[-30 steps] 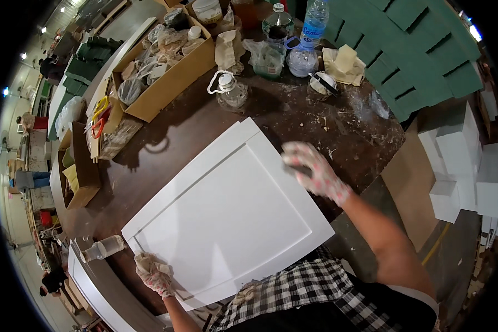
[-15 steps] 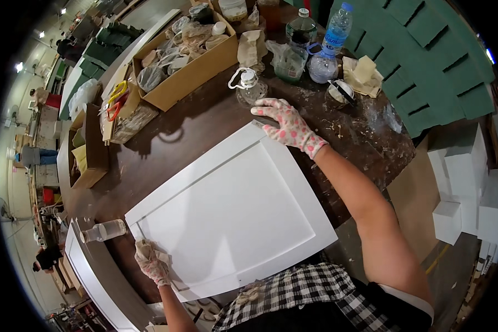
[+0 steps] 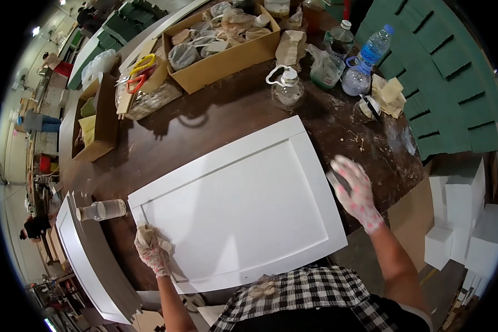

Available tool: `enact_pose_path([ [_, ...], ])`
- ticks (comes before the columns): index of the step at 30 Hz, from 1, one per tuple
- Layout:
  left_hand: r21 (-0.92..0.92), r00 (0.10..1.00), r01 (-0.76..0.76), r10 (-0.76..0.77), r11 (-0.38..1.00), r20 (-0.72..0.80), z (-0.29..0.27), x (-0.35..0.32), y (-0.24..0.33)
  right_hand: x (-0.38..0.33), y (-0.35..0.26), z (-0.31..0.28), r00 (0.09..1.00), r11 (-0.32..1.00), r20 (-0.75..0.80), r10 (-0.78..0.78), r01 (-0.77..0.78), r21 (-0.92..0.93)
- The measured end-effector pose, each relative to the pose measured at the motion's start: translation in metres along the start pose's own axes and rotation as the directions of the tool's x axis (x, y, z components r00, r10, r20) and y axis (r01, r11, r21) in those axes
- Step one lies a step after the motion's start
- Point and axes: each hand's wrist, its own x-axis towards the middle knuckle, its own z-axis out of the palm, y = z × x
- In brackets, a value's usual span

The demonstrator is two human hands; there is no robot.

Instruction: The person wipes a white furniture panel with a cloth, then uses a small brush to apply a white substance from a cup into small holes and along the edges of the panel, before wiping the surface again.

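Note:
A white framed cabinet door panel [image 3: 235, 205] lies flat on a dark brown worktable [image 3: 216, 119]. My left hand [image 3: 151, 252], in a patterned glove, presses a crumpled cloth [image 3: 166, 249] onto the panel's near left corner. Off the panel's right edge, my gloved right hand [image 3: 353, 191] is closed on a small dark flat tool [image 3: 337, 181]; what kind of tool is unclear.
A small clear bottle [image 3: 102, 209] lies left of the panel. Behind it stand a glass jug [image 3: 287, 88], plastic bottles [image 3: 365, 61], cardboard boxes [image 3: 227, 47] of supplies and scissors [image 3: 135, 74]. Another white panel [image 3: 86, 260] leans at the left. Green foam pieces [image 3: 454, 99] sit right.
My right hand came back from the panel's far corner to its right edge. My left hand stays with the cloth at the near left corner.

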Motion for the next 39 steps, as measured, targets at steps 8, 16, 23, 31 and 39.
enact_pose_path([
  [8,0.141,0.998,-0.004,0.012,0.99,-0.056,0.006,0.003,0.007,0.159,-0.111,0.134,0.978,0.791,0.161,-0.13,0.2,-0.578],
  [16,0.2,0.998,-0.025,0.037,0.98,-0.056,-0.001,0.001,-0.006,0.168,-0.176,0.179,0.846,0.885,0.41,-0.34,0.436,-0.164],
  [23,-0.02,0.994,-0.101,0.102,0.995,0.045,0.01,0.001,0.002,0.146,0.024,0.06,0.955,0.961,0.131,-0.265,0.273,-0.043],
  [31,-0.164,0.989,-0.056,0.077,0.985,0.129,-0.006,0.011,-0.006,-0.002,0.028,0.014,0.964,0.953,0.129,-0.232,0.198,0.23],
  [39,-0.149,0.967,0.018,0.02,0.989,0.256,-0.012,0.023,0.003,-0.189,-0.031,-0.004,0.999,0.992,0.029,0.021,-0.024,0.124],
])
